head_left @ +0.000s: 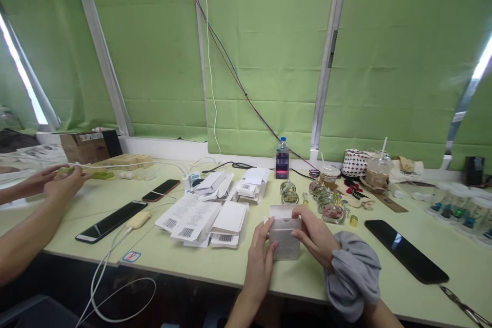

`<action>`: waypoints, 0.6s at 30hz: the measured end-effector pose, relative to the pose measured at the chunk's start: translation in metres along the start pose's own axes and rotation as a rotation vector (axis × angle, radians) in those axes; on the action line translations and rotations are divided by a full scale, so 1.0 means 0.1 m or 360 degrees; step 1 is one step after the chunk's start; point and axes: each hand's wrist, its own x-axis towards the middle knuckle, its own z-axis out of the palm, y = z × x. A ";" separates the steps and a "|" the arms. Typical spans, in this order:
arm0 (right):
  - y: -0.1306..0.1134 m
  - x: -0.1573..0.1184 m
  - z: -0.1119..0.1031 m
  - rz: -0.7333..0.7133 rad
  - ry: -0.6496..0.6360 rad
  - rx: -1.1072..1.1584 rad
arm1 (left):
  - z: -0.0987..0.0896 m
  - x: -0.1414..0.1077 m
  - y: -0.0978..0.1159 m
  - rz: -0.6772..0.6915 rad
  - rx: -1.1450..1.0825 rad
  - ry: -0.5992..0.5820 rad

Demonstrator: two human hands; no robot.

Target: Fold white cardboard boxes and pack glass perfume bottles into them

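A small white cardboard box point(284, 245) stands near the front edge of the table, its top flap raised. My left hand point(262, 252) grips the box's left side, thumb in front. From the right, my right hand point(315, 234) pinches the box near its upper right edge and flap. A grey fabric scrunchie point(352, 271) sits around my right wrist. To the left of my hands lie flat white printed cartons point(192, 215) with barcodes and a stack of folded white boxes point(229, 218). Beyond my right hand are several round clear-rimmed containers point(332, 212) with coloured contents.
A bottle point(283, 164) and lidded drink cups point(378, 170) stand at the back. Phones point(405, 250) lie at both sides, scissors point(461, 305) at the front right. White cables point(100, 271) hang over the left front edge. Another person's hands point(65, 182) work at far left.
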 end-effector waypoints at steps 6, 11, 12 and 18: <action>0.10 0.01 -0.03 0.0101 0.0132 0.0015 | -0.01 0.03 0.06 -0.0016 0.0024 -0.0058; 0.11 0.04 0.02 0.0283 0.0150 0.0219 | -0.01 0.03 0.11 0.0016 0.0023 -0.0038; 0.09 0.04 0.03 0.0307 0.0188 0.0264 | 0.00 0.03 0.11 0.0000 0.0015 -0.0029; 0.02 0.04 0.06 0.0224 0.0356 0.0330 | 0.05 -0.03 0.04 -0.0188 -0.0186 0.0092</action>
